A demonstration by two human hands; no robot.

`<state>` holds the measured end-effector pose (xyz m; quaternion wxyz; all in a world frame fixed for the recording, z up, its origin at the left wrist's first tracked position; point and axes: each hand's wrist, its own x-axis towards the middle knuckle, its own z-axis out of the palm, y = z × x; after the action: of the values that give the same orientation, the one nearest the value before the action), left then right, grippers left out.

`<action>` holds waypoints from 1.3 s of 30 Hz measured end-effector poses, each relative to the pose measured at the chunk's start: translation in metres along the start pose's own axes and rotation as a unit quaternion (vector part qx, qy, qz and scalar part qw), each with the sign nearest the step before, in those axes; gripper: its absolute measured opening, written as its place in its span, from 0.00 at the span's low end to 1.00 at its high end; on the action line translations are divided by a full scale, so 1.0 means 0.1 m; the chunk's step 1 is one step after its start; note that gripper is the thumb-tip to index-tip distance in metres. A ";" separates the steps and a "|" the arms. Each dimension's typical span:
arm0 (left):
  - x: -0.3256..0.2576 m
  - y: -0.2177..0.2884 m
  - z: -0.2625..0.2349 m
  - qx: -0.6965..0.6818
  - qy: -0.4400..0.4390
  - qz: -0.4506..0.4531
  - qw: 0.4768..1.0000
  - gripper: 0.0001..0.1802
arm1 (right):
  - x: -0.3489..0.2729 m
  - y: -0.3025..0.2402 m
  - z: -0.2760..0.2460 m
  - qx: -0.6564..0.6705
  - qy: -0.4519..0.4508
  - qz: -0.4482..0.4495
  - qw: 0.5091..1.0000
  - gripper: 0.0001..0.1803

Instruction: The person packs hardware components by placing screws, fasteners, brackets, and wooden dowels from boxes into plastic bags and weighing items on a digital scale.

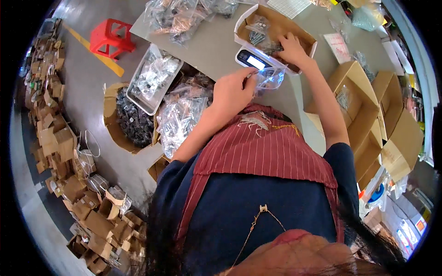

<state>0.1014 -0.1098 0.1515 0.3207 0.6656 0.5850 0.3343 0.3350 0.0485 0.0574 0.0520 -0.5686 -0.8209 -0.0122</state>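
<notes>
An open, brown-lined, shallow cardboard box (283, 23) sits on the grey flat surface (212, 50), holding clear bags of dark metal screws (256, 37). Just beside its near side is a white digital scale (253, 60) with a lit display. To the left, a pale rectangular plastic tray (142, 105) is filled with clear bags, next to a brown cardboard carton (110, 103) full of black pieces (133, 117). At right, an open brown cardboard bin (354, 87) contains a small clear packet (343, 97).

The left hand (234, 89), its forearm slanting up and rightward, pinches a clear plastic bag (270, 79) at the scale's near edge. The right hand (292, 49) reaches into the shallow box, fingers spread downward; whether they grip anything, I cannot tell.
</notes>
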 end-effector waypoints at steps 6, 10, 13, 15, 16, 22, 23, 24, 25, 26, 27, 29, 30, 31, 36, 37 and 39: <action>0.02 -0.02 -0.05 0.017 -0.006 -0.005 1.000 0.13 | -0.05 0.00 -0.71 0.239 -0.042 0.089 0.966 0.20; 0.10 0.01 -0.03 0.006 -0.005 0.002 1.000 0.12 | -0.28 -0.05 -1.23 0.501 0.012 0.052 0.864 0.16; 0.13 0.06 -0.03 -0.023 -0.007 -0.021 0.999 0.12 | -0.46 -0.20 -1.38 0.617 0.037 -0.027 0.786 0.11; 0.13 0.09 -0.01 -0.040 -0.009 -0.032 0.999 0.12 | -0.57 -0.29 -1.41 0.584 0.170 -0.165 0.776 0.14; 0.12 0.08 -0.01 -0.042 -0.013 -0.039 0.998 0.13 | -0.63 -0.35 -1.44 0.584 0.168 -0.167 0.777 0.14; 0.05 0.08 0.01 -0.064 -0.002 -0.037 0.997 0.13 | -0.95 -0.55 -1.51 0.434 0.243 -0.230 0.837 0.12; 0.04 0.09 0.02 -0.075 0.001 -0.026 0.997 0.13 | -0.97 -0.57 -1.50 0.436 0.252 -0.227 0.834 0.12; 0.03 0.08 0.02 -0.076 0.003 -0.028 0.997 0.13 | -0.97 -0.59 -1.48 0.437 0.250 -0.229 0.833 0.12; 0.02 0.08 0.04 -0.078 0.000 -0.028 0.997 0.13 | -0.98 -0.60 -1.47 0.452 0.258 -0.224 0.824 0.12; 0.02 0.07 0.05 -0.081 -0.003 -0.028 0.996 0.13 | -0.98 -0.60 -1.45 0.468 0.265 -0.218 0.815 0.12; 0.01 0.08 0.05 -0.081 -0.001 -0.030 0.996 0.13 | -0.98 -0.61 -1.42 0.468 0.263 -0.219 0.815 0.12; 0.01 0.09 0.04 -0.082 -0.022 -0.038 0.996 0.13 | -0.98 -0.62 -1.36 0.501 0.286 -0.175 0.798 0.14; 0.01 0.09 0.05 -0.083 -0.023 -0.037 0.996 0.13 | -0.98 -0.62 -1.36 0.500 0.286 -0.174 0.799 0.14; 0.00 0.10 0.04 -0.085 -0.018 -0.039 0.995 0.13 | -0.98 -0.62 -1.36 0.506 0.276 -0.162 0.801 0.13; 0.01 0.08 0.02 -0.064 -0.013 -0.037 0.997 0.13 | -1.00 -0.66 -1.33 0.502 0.196 -0.073 0.839 0.11; 0.02 0.04 0.04 -0.044 -0.005 -0.017 0.999 0.12 | -1.01 -0.65 -1.33 0.511 0.165 -0.052 0.842 0.12; 0.03 0.02 0.03 -0.023 0.002 0.004 1.000 0.12 | -1.02 -0.63 -1.34 0.519 0.135 -0.030 0.843 0.12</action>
<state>0.1054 -0.1075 0.1514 0.3336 0.6599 0.5749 0.3503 0.3210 -0.0791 0.1831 0.4500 -0.4264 -0.7084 0.3375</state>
